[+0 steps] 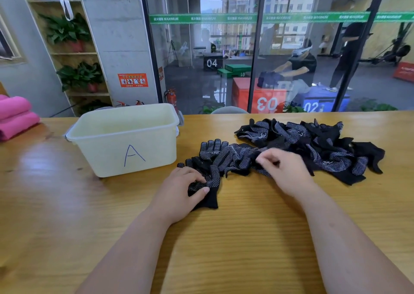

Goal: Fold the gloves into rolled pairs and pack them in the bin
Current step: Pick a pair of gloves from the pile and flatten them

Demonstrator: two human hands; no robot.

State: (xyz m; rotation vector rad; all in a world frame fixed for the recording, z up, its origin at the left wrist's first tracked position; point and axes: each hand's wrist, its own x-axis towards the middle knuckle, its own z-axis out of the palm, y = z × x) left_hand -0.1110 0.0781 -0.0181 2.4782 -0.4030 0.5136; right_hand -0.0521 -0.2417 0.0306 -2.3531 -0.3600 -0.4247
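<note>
In the head view, you are working at the wooden table [224, 237], with the pale bin [112, 155] marked "A" standing just left of the gloves. No gloves are showing in the part of its inside that you can see.

Your left hand [186, 188] is curling over the near glove [212, 179]. The thumb is pressing its dotted palm side down against the table and the fingers are bent round its edge.

Your right hand [284, 166] is pinching dark fabric between thumb and fingertips, apparently the cuff end of a second glove [226, 157]. That glove is lying flat, its fingers pointing away from you and touching the near glove.

The loose pile of gloves [313, 141] is lying behind and to the right of that hand, and it is tangled.

By my reading, you are only beginning. You are separating a first pair from the heap and nothing is rolled yet.

The next move probably calls for pulling the second glove free of the pile and laying it squarely on the near one. After that, roll them tightly from one end before reaching left to the bin.

Two pink rolls [15, 119] are sitting at the far left edge.
</note>
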